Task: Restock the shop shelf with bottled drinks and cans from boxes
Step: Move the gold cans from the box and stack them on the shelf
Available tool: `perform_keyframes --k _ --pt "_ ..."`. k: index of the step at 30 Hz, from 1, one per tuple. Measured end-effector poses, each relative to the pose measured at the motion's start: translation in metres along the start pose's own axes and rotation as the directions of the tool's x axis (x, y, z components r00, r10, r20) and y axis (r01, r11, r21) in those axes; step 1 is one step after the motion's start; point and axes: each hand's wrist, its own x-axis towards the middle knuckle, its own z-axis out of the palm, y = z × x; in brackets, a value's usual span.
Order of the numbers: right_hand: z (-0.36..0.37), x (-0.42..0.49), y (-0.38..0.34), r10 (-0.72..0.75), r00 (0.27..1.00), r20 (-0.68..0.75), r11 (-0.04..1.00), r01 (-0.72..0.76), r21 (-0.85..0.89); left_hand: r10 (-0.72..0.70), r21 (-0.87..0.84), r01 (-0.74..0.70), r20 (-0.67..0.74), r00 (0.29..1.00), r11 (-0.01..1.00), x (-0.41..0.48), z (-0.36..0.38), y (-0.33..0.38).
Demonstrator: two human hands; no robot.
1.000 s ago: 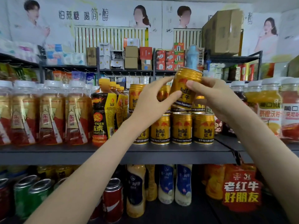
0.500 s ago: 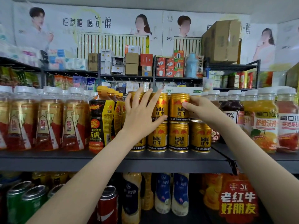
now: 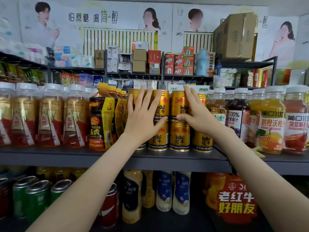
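Gold cans (image 3: 161,104) sit in two tiers mid-way along the grey metal shelf (image 3: 167,158), betw. the Tiger bottle (image 3: 100,121) and the juice bottles (image 3: 270,128). Both bare forearms reach fwd & up. Left hand (image 3: 142,118) is flat, fingers straight & spread, palm against the top-tier cans at the stack's left; its thumb lies at the seam betw. tiers. Right hand (image 3: 197,118) is flat too, fingers straight, angled up-left across the right top-tier cans; thumb stretched left at a can's base. Neither hand grips anything.

Cans: smooth shiny metal cylinders w/ stepped rims, labelled "RedBull" + 红牛, bottom band "Vitamin Functional". Tiger bottle: glossy black-yellow wrap, orange cap, "TIGER". Juice bottles: clear plastic, white caps, "100%". Lower level: red sign (image 3: 235,201) reads 老红牛 好朋友.
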Motion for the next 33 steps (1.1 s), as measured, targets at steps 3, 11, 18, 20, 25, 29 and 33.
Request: perform_keyframes --k 3,11,18,20,25,29,33 --pt "-0.002 -0.001 -0.003 0.002 0.999 0.033 1.0 -0.001 -0.004 -0.009 0.002 0.009 0.012 1.0 1.0 -0.004 -0.002 0.005" --pt "0.033 -0.045 -0.025 -0.164 0.91 -0.381 0.962 0.063 -0.264 -0.072 -0.027 0.072 -0.006 0.997 0.997 -0.027 -0.016 0.016" --pt "0.128 -0.108 -0.102 -0.294 0.908 -0.298 0.953 0.256 -0.16 -0.19 -0.222 0.175 -0.046 0.981 0.959 -0.14 -0.083 -0.023" --pt "0.167 -0.12 -0.133 -0.316 0.921 -0.229 0.948 0.301 -0.1 -0.253 -0.18 0.249 0.002 0.968 0.952 -0.192 -0.108 -0.052" --pt "0.289 -0.155 -0.239 -0.401 0.916 -0.015 0.909 0.399 0.12 -0.45 0.037 0.455 0.237 0.861 0.89 -0.336 -0.174 -0.144" --pt "0.4 -0.188 -0.349 -0.452 0.871 0.19 0.878 0.397 0.269 -0.647 0.273 0.587 0.342 0.681 0.762 -0.453 -0.247 -0.221" --pt "0.498 -0.229 -0.458 -0.522 0.783 0.34 0.835 0.388 0.39 -0.803 0.437 0.679 0.406 0.436 0.589 -0.555 -0.324 -0.283"
